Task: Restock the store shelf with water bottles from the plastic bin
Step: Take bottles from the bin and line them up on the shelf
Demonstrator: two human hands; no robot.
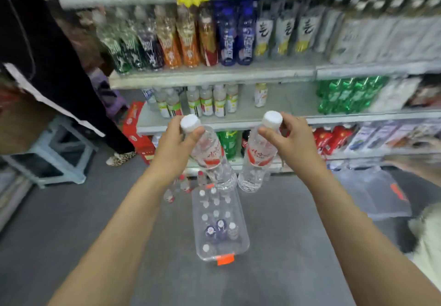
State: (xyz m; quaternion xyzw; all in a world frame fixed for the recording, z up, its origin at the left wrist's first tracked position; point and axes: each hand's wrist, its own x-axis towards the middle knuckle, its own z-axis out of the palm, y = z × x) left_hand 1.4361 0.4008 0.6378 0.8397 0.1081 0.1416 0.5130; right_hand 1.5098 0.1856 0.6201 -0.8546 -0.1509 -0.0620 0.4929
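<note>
I have two water bottles up in front of me, one in each hand. My left hand [176,143] pinches the left bottle [207,153] at the neck just under its white cap. That bottle hangs tilted, its base swung toward the right. My right hand [291,138] grips the right bottle [259,155] the same way, and it hangs closer to upright. The two bases are just beside each other; I cannot tell whether they touch. Both hang over the far end of the clear plastic bin [244,231], which sits on the grey floor with more capped bottles standing in it.

A few small bottles [176,188] are on the floor by the bin's far left corner. Ahead, at cap height, the shelf [286,100] shows a bare stretch between a lone pale bottle [260,94] and the green bottles [350,95]. A row of pale bottles [207,101] fills the shelf's left part. Grey floor lies open on both sides of the bin. A blue stool [55,153] stands well apart on the left, and a second clear bin [372,193] is near on the right.
</note>
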